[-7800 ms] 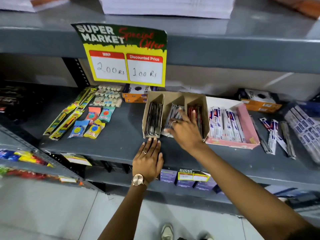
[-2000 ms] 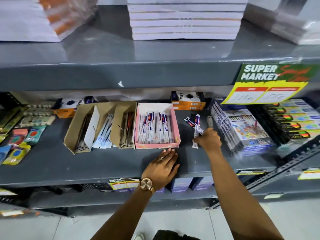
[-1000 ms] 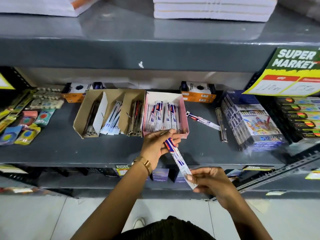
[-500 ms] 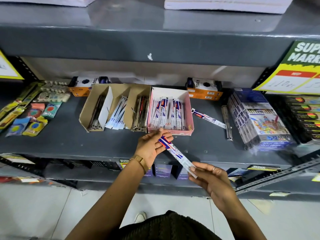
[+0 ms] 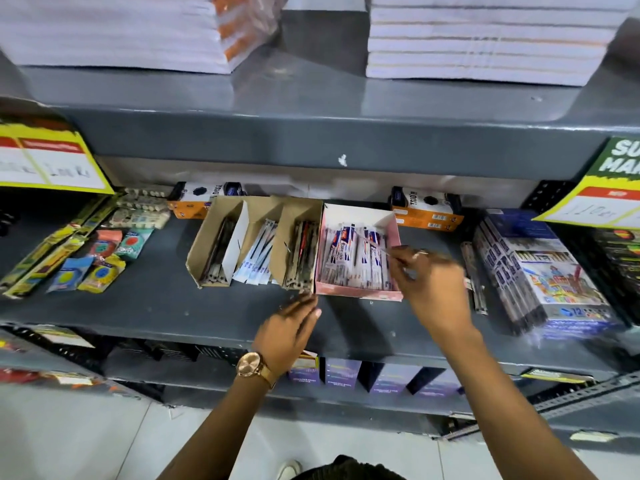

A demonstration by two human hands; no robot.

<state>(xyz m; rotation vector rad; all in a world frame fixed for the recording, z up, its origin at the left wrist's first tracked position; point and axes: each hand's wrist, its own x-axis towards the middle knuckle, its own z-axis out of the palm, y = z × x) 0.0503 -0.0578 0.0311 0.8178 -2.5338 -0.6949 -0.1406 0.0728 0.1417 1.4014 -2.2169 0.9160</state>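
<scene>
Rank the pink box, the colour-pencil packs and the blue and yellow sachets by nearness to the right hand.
1. pink box, directly at the right hand, centre shelf.
2. colour-pencil packs, further right.
3. blue and yellow sachets, far left.

A stationery shop, seen on my feed
I'm looking at a grey metal shelf hung with yellow price signs, notebooks stacked on top, and below a pink box of pens, cardboard trays of more, and wrapped colour-pencil sets laid out in rows
</scene>
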